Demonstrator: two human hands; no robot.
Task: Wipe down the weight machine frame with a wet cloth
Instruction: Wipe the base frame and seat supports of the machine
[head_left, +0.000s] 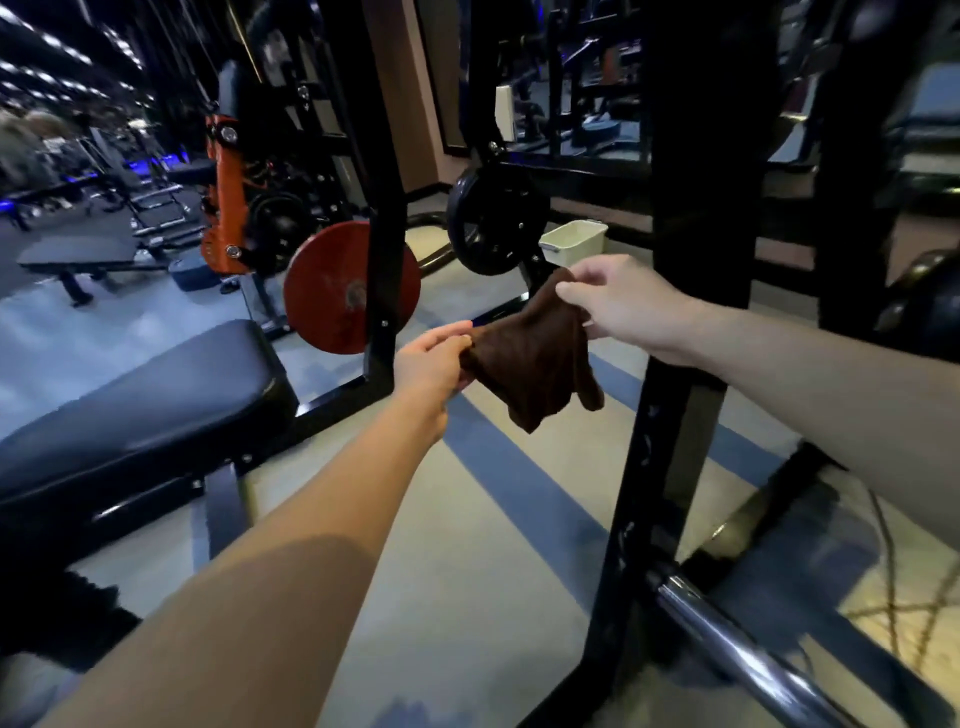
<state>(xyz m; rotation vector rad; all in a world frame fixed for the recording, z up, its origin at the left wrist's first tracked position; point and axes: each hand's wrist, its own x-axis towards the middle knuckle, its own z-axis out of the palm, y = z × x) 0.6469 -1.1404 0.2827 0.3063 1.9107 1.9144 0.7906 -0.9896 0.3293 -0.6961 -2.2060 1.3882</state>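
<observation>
The left hand (434, 358) pinches one corner of the brown cloth (535, 358) between thumb and curled fingers; the right hand (618, 306) pinches the opposite upper corner, its fingertips partly buried in the folds. Stretched between them in mid-air, the cloth runs up from lower left to upper right, its loose ends hanging down. It hangs just left of the black frame upright (670, 415), whose top is lost in darkness. Beyond, a cream tub (574, 240) sits on the floor; its contents cannot be made out.
</observation>
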